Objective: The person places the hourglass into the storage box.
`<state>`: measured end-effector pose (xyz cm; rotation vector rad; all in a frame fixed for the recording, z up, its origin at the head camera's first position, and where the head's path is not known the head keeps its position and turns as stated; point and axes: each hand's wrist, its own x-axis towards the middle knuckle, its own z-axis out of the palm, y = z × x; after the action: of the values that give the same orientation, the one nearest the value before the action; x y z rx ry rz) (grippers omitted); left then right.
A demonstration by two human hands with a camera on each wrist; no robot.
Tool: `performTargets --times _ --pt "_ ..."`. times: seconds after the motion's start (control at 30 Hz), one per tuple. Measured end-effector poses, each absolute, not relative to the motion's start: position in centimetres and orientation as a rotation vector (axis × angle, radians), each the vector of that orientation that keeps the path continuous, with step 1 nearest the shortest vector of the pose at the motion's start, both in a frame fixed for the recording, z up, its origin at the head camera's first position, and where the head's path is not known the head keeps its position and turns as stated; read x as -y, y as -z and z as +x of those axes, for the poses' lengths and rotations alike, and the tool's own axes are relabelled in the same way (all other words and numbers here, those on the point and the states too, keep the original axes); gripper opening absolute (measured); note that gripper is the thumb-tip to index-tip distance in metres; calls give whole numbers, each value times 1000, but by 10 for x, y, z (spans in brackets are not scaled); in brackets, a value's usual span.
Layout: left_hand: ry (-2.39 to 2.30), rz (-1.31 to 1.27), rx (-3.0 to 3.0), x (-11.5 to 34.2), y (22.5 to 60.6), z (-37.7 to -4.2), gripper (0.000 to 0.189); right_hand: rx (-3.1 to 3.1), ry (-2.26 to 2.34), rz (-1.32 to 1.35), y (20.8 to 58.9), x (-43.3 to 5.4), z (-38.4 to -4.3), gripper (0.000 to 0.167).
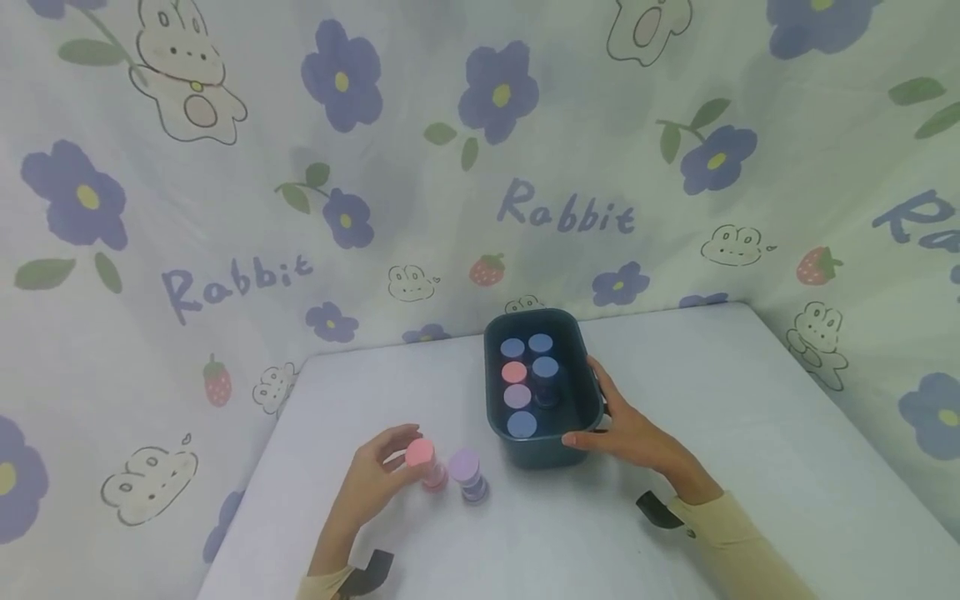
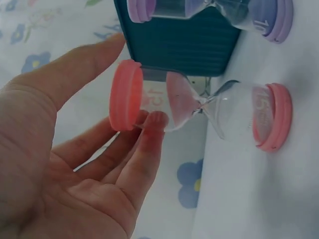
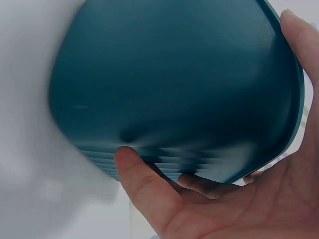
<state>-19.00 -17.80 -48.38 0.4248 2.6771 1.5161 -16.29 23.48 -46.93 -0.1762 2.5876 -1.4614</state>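
A pink-capped hourglass (image 1: 422, 454) stands on the table, its cap and glass marked 15 seen large in the left wrist view. My left hand (image 1: 377, 473) is around its upper part. In the left wrist view the thumb (image 2: 94, 64) lies apart from the pink cap, and one fingertip (image 2: 157, 119) overlaps the glass. Beside it stands a purple-capped hourglass (image 1: 467, 467). My right hand (image 1: 633, 433) holds the near right corner of a dark teal tub (image 1: 543, 454), thumb at the rim, fingers along the ribbed wall (image 3: 164, 162).
Several hourglasses stand inside the tub, with blue caps (image 1: 522, 424), a pink cap (image 1: 513, 372) and a purple cap (image 1: 517, 396). A white table (image 1: 675, 358) spreads around the tub. Behind it hangs a cloth (image 1: 420, 167) printed with flowers and rabbits.
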Motion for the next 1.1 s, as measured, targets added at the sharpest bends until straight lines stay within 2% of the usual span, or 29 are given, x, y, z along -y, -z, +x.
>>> performTargets --times 0.13,0.37,0.6,1.1 --pt "-1541 394 -2644 179 487 -189 64 -2588 1463 -179 470 -236 -163 126" --pt "-1602 386 -2672 178 492 -192 50 -2595 1465 -187 471 -237 -164 127" --pt "-1648 400 -2667 174 493 -192 47 -2579 1477 -196 470 -235 -164 127" --pt "-1888 561 -2558 162 464 -196 46 -2584 1475 -192 470 -235 -164 127"
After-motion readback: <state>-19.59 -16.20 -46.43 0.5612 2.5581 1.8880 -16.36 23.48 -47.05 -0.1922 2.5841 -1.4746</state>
